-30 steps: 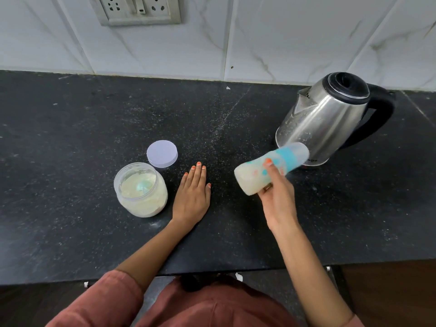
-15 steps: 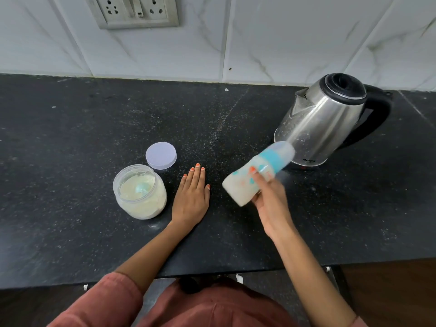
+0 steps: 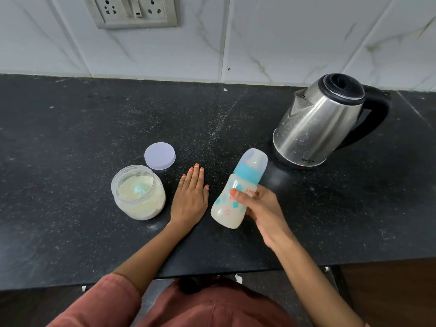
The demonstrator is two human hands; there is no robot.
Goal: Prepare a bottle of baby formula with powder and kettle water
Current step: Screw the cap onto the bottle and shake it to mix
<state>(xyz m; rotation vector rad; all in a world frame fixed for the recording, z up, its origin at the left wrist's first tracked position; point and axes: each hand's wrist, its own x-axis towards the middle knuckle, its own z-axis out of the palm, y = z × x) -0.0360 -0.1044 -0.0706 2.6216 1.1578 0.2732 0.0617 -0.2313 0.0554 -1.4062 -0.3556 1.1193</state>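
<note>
My right hand [image 3: 262, 208] grips a capped baby bottle [image 3: 232, 201] with a teal collar, held above the black counter [image 3: 70, 128] and tilted so its cap points up and to the right. Milky liquid fills the bottle's lower part. My left hand [image 3: 191, 197] lies flat on the counter, fingers straight, just left of the bottle. An open jar of formula powder [image 3: 138, 192] with a teal scoop in it stands left of that hand. The jar's white lid [image 3: 160, 156] lies behind it. A steel kettle [image 3: 320, 123] with a black handle stands at the right rear.
A tiled wall with a socket plate [image 3: 134, 10] runs behind the counter. The counter's front edge lies close to my body. Wide bare counter stretches to the left of the jar and to the right of the kettle.
My right hand has swung the bottle from nearly sideways toward upright and brought it lower and closer to me. The left hand, jar, lid and kettle have stayed put.
</note>
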